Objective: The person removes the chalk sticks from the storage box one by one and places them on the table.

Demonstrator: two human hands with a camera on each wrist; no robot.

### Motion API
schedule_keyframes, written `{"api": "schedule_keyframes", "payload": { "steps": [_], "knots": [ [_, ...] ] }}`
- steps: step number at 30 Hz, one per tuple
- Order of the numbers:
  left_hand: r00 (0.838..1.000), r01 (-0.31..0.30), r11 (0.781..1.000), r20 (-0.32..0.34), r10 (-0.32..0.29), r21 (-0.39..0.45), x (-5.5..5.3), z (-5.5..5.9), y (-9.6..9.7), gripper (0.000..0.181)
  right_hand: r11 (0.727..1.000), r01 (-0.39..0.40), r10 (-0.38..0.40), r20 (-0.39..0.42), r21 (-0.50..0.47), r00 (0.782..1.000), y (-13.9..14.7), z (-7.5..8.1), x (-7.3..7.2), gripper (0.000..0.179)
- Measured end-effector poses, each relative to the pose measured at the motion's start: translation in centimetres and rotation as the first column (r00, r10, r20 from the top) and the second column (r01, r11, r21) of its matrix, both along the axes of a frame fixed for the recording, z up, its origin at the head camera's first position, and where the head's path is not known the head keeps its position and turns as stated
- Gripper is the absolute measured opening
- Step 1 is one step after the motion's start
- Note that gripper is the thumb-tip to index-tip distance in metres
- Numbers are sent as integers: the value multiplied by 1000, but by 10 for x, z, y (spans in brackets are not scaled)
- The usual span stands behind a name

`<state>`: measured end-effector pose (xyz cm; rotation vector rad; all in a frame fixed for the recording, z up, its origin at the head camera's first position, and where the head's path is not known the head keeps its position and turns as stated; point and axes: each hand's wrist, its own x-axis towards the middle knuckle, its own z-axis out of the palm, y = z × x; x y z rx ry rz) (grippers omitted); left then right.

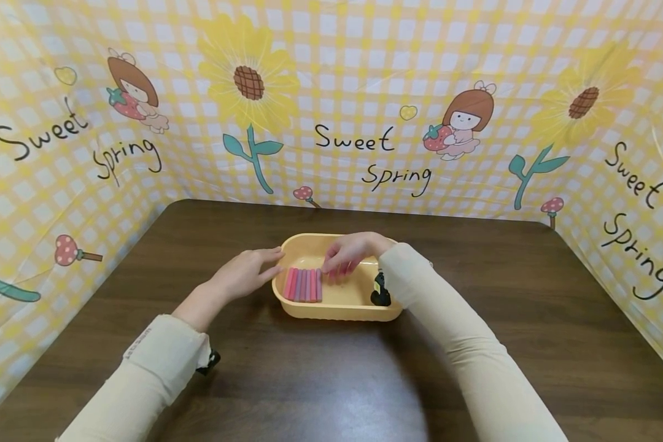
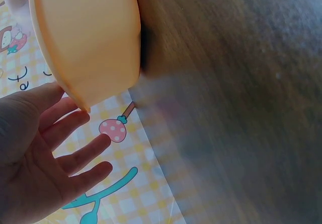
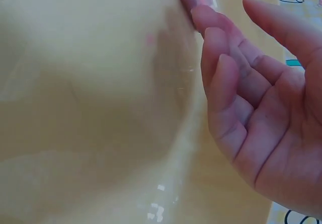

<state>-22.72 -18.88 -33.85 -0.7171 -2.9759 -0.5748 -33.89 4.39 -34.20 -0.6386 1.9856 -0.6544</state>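
A yellow plastic tub (image 1: 339, 313) with rounded corners stands on the table. In its left part several thin pink and purple sticks (image 1: 302, 286) lie side by side; their exact kind cannot be told. My left hand (image 1: 242, 274) is at the tub's left end, its fingers spread and lightly bent, touching the rim in the left wrist view. Inside the tub my right hand (image 1: 350, 253) has loosely bent fingers, the index fingertip against the end of the rightmost stick. Its thumb stands apart from the fingers in the right wrist view, with nothing between them.
Beneath the tub is a dark brown wooden table (image 1: 309, 380). A yellow checked cloth (image 1: 342, 73) with flowers and lettering rises behind it and at both sides. Black wrist devices (image 1: 381, 290) show under both cuffs, the right one over the tub.
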Motion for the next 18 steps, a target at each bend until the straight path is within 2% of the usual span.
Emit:
{"api": "schedule_keyframes", "payload": {
  "steps": [7, 13, 18],
  "knots": [
    [1000, 1, 1000, -3, -1, -3, -2, 0, 0, 41, 998, 56, -58, 47, 26, 997, -8, -10, 0, 24],
    [1000, 2, 1000, -7, -2, -2, -2, -1, 0, 41, 994, 89, -90, 13, 57, 996, -13, -15, 1, 25],
    [1000, -1, 1000, 2, 1, -2, -1, -1, 0, 41, 992, 97, -93, -45, 81, 995, -17, -19, 0, 30]
  ]
}}
